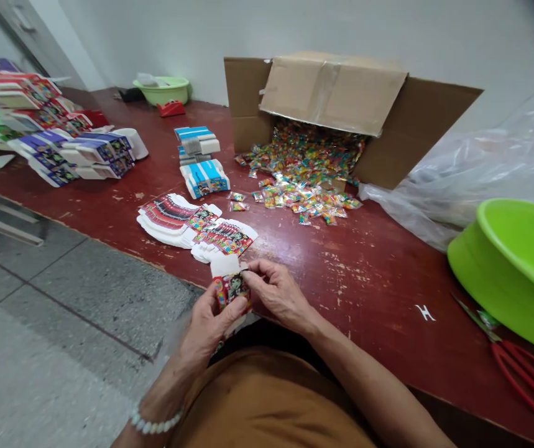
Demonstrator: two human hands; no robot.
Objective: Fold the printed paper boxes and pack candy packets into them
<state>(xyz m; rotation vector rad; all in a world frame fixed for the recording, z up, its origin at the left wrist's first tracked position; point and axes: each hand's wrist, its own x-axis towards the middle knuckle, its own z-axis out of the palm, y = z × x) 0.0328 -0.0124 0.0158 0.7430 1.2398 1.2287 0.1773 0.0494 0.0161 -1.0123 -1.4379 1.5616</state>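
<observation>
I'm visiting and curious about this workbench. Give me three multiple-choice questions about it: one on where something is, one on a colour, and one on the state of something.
1. Where are the small colourful packets?
A) On the floor
B) Spilling from a cardboard box onto the table
C) Stacked on a shelf

2. What colour is the tabletop?
A) Dark red
B) White
C) Blue

3. What is happening with the printed card box?
A) It lies untouched on the table
B) Only one hand touches it
C) The left hand and right hand both hold it

Answers:
1. B, because the packets spread out from the box's open side across the table.
2. A, because the worn surface shows dark red around the scattered items.
3. C, because the fingers of both hands are on the box, above the table.
</observation>
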